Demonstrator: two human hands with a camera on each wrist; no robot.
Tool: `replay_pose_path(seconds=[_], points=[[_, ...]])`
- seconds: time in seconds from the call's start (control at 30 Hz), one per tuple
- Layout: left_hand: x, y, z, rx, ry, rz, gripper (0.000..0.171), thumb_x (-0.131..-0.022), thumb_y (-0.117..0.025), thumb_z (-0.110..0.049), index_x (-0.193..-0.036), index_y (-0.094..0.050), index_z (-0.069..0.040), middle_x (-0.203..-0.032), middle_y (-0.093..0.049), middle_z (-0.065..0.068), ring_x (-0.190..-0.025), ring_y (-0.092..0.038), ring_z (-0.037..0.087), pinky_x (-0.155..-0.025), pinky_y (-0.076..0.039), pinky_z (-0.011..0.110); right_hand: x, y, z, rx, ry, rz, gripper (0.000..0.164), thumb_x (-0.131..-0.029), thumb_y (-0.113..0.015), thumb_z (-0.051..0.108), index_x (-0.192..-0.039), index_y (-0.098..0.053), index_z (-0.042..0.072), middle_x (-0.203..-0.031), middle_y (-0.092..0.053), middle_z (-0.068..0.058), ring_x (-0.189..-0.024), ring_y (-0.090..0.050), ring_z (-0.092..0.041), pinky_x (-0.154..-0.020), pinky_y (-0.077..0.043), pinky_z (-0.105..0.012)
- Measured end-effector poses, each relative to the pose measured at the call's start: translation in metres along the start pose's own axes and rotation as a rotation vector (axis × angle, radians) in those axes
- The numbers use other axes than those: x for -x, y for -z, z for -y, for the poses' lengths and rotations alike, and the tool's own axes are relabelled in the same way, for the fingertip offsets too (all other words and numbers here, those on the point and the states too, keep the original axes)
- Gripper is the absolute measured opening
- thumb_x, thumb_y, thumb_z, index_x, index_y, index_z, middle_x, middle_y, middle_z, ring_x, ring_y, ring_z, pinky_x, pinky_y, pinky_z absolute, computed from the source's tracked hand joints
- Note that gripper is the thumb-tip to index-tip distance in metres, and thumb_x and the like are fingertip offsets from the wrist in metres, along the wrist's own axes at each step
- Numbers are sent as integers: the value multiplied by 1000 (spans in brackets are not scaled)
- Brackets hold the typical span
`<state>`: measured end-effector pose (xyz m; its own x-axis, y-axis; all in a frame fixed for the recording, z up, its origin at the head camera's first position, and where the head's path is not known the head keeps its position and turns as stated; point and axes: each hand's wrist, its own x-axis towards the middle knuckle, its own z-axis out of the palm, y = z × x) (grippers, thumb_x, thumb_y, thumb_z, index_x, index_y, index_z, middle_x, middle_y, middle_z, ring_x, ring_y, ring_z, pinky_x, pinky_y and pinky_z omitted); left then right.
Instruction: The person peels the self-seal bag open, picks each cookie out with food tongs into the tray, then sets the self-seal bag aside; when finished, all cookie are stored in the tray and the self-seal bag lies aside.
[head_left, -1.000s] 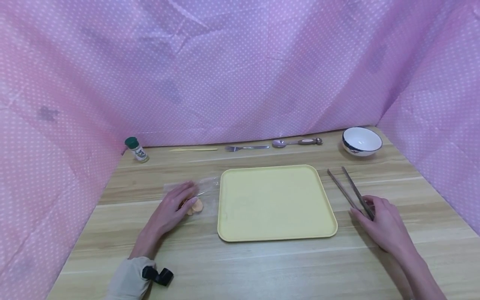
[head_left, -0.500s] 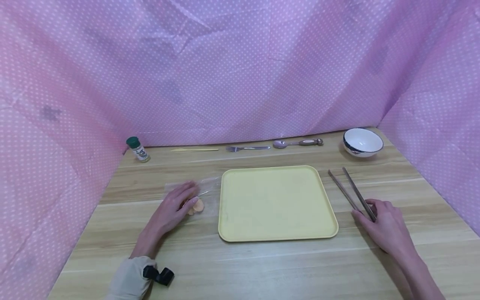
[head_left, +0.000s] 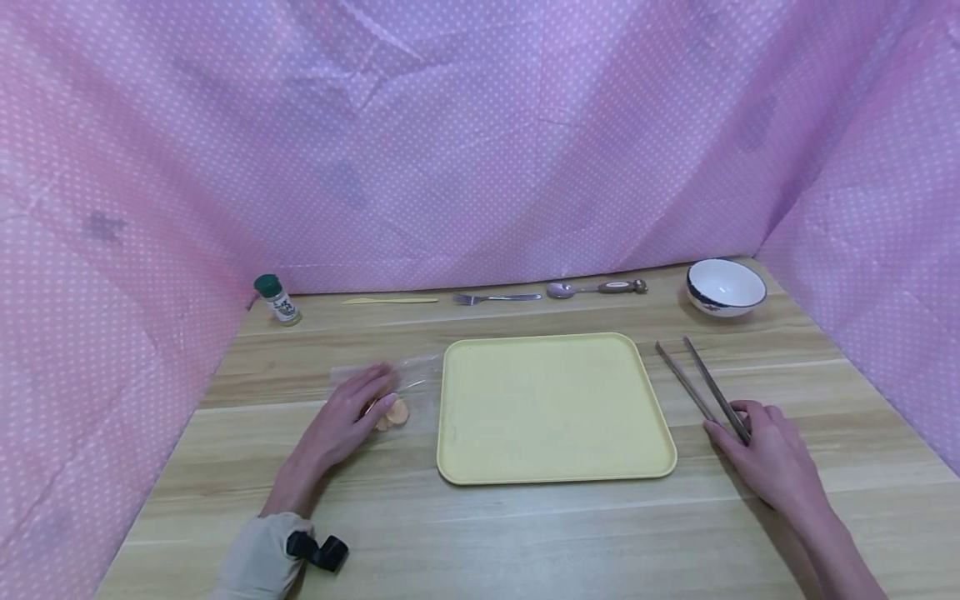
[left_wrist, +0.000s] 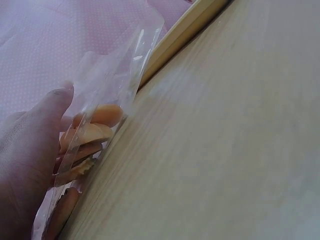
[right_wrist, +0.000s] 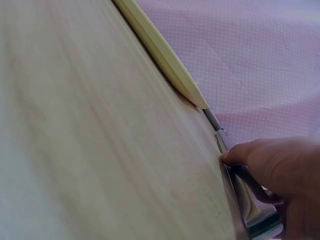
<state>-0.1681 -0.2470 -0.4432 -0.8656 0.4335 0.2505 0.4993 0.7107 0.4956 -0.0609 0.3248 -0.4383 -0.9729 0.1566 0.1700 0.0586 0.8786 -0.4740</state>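
A clear plastic bag (head_left: 423, 375) lies on the table left of the tray, with several light-orange rounded pieces (head_left: 397, 410) in it. My left hand (head_left: 348, 417) rests over the bag, its fingers only slightly bent. In the left wrist view the thumb lies beside the pieces (left_wrist: 102, 116); the other fingers are mostly hidden behind the bag (left_wrist: 140, 57). To the right of the tray, my right hand (head_left: 772, 454) holds metal tongs (head_left: 712, 385) near their rear end, thumb on one side and fingers on the other. The tongs' arms stand apart, pointing away from me.
A pale yellow tray (head_left: 555, 408) lies between the hands. Along the back edge are a green-capped shaker (head_left: 277, 300), a yellow knife (head_left: 390, 300), a fork (head_left: 497, 297), a spoon (head_left: 596, 287) and a white bowl (head_left: 726, 286). Pink dotted cloth (head_left: 480, 142) hangs behind.
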Motion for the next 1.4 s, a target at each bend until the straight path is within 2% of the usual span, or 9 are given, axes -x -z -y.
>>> replay_pose_path(seconds=[0.33, 0.67, 1.07, 1.27, 1.4], points=[[-1, -1, 2, -9, -7, -1, 44, -109, -56, -29, -145, -60, -5, -156, -48, 18, -145, -40, 40, -117, -29, 62, 1, 2, 8, 7, -58, 4, 60, -97, -73, 34, -119, -55, -18, -107, -60, -41, -95, -58, -56, -72, -47, -64], [0, -3, 3, -10, 4, 2, 44, -109, -55, -31, -146, -60, -7, -156, -47, 18, -145, -39, 41, -116, -29, 64, 1, 3, 8, -4, -36, -26, 46, -96, -73, 20, -110, -58, -22, -96, -59, -37, -87, -59, -49, -70, -48, -62], [1, -3, 3, -4, -16, -16, 42, -109, -55, -29, -144, -62, -6, -154, -49, 18, -144, -41, 40, -116, -29, 63, -1, 5, 8, -14, -23, -8, 43, -99, -70, 21, -111, -58, -18, -90, -61, -26, -80, -61, -41, -57, -49, -51], [1, -3, 4, -6, -19, -18, 42, -109, -55, -29, -143, -62, -6, -154, -49, 18, -144, -41, 40, -116, -30, 63, -2, 9, 13, -31, -76, 40, 48, -103, -65, 28, -120, -53, -15, -88, -61, -21, -79, -61, -39, -60, -49, -54], [1, -2, 4, -3, -12, -11, 42, -109, -55, -29, -144, -62, -7, -155, -49, 17, -144, -41, 40, -116, -30, 62, -3, 10, 16, -41, -73, 46, 49, -103, -64, 29, -121, -52, -15, -92, -64, -24, -81, -63, -42, -64, -49, -58]])
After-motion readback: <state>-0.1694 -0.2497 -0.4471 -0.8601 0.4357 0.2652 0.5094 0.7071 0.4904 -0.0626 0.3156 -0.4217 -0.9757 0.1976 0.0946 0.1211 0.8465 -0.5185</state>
